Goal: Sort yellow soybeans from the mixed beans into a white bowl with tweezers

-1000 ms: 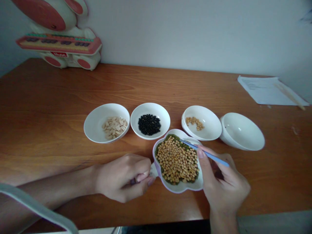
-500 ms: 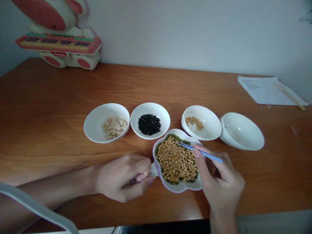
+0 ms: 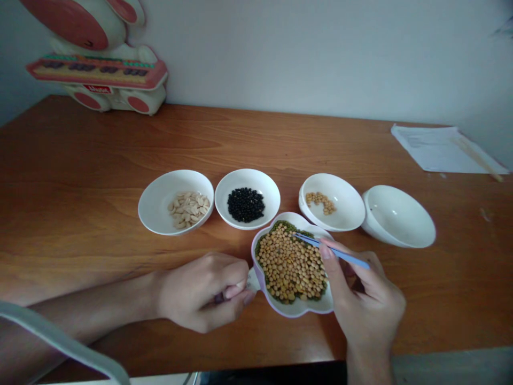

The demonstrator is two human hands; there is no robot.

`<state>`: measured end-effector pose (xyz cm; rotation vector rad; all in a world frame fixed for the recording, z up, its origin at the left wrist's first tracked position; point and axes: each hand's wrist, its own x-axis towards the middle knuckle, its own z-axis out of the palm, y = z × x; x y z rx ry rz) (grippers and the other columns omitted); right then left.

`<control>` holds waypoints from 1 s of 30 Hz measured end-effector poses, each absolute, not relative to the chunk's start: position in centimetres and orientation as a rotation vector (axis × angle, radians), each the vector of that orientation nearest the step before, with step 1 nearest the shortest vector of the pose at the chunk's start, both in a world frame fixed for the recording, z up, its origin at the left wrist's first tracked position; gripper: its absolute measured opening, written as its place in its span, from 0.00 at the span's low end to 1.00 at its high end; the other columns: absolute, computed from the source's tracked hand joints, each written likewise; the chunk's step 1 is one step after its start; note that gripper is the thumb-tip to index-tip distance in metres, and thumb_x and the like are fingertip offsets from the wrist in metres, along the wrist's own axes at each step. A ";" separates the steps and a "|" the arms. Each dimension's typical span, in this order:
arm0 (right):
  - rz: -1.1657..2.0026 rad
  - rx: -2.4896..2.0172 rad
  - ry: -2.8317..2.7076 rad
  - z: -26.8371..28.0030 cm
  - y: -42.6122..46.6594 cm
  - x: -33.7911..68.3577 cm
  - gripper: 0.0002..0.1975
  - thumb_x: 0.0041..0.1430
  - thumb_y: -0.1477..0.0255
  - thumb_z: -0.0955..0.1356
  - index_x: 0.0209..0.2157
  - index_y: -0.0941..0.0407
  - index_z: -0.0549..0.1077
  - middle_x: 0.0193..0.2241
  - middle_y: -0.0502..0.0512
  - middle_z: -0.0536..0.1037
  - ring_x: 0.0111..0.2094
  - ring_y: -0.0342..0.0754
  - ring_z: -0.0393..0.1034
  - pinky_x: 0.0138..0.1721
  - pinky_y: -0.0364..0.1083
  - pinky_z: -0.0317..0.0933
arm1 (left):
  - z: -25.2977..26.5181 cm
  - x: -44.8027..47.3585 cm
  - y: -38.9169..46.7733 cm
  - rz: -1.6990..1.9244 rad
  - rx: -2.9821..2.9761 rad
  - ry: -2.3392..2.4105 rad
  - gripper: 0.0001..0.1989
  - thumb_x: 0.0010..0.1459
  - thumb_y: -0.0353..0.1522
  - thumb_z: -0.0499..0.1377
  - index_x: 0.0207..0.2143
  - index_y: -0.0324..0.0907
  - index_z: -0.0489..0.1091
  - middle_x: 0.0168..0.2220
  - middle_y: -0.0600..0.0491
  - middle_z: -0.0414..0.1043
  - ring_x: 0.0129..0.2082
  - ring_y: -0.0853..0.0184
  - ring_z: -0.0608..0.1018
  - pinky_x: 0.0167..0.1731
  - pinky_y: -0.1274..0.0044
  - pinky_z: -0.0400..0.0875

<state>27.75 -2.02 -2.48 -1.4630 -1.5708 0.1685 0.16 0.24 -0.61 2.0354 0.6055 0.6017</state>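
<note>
My left hand (image 3: 208, 294) is closed around the handle of a flower-shaped bowl (image 3: 298, 309) with a lilac rim. Tan soybeans (image 3: 288, 267) fill most of this bowl, and small green beans (image 3: 262, 241) show around their edges. Pinched in my right hand (image 3: 366, 305) are blue tweezers (image 3: 344, 256), their tips down at the beans near the bowl's far side. Whether the tips hold a bean is too small to tell. Just beyond stands a white bowl (image 3: 348, 206) with a small heap of soybeans (image 3: 320, 202) in it.
Left of it are a white bowl (image 3: 220, 208) of black beans (image 3: 246, 204) and another (image 3: 152, 206) of pale flat seeds (image 3: 188, 209). A nearly bare white bowl (image 3: 404, 219) leans at the right. Papers (image 3: 436, 147) with chopsticks (image 3: 476, 156) and a rabbit toy keyboard (image 3: 98, 72) sit farther back.
My right hand has shifted very slightly right with the tweezers; their tips stay at the beans. My left hand and the bowls look unmoved.
</note>
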 end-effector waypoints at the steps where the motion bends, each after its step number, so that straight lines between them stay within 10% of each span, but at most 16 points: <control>1: 0.163 -1.459 -1.561 -2.5 -2.1 27.7 0.11 0.61 0.72 0.76 0.46 0.47 0.84 0.35 0.50 0.85 0.29 0.45 0.74 0.30 0.45 0.65 | -0.6 0.2 0.2 0.599 2.036 0.609 0.15 0.65 0.25 0.54 0.30 0.46 0.50 0.24 0.60 0.60 0.22 0.72 0.60 0.24 0.75 0.55; 30: 0.063 -1.342 -1.729 -2.0 -1.2 27.6 0.13 0.62 0.76 0.75 0.48 0.50 0.82 0.35 0.49 0.86 0.27 0.41 0.70 0.28 0.42 0.66 | -0.7 0.1 0.2 0.592 2.032 0.624 0.15 0.65 0.25 0.54 0.30 0.46 0.51 0.24 0.60 0.60 0.22 0.72 0.60 0.24 0.76 0.54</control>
